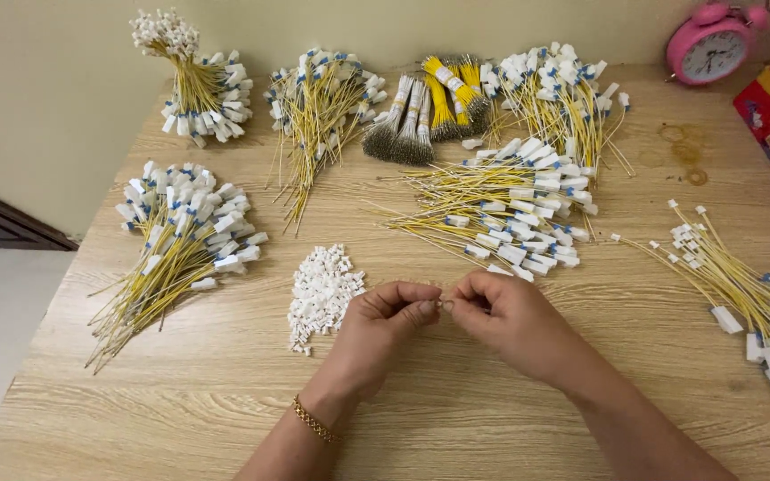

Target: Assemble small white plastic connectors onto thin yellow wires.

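The left hand (376, 325) and right hand (505, 316) meet near the front edge of the light wooden tabletop (180, 401); each grip pinches a tiny pale piece (444, 305) between thumb and forefinger; a small heap of white plastic connectors (321, 294) lies just beside the left hand.

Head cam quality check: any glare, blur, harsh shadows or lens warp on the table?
Head view: soft, even light, no glare on the wooden table; only faint shadows under the left hand and right hand; wire bundles stay sharp; the tiny part pinched between the fingers is too small to resolve; table edges splay outward, wide-angle perspective.
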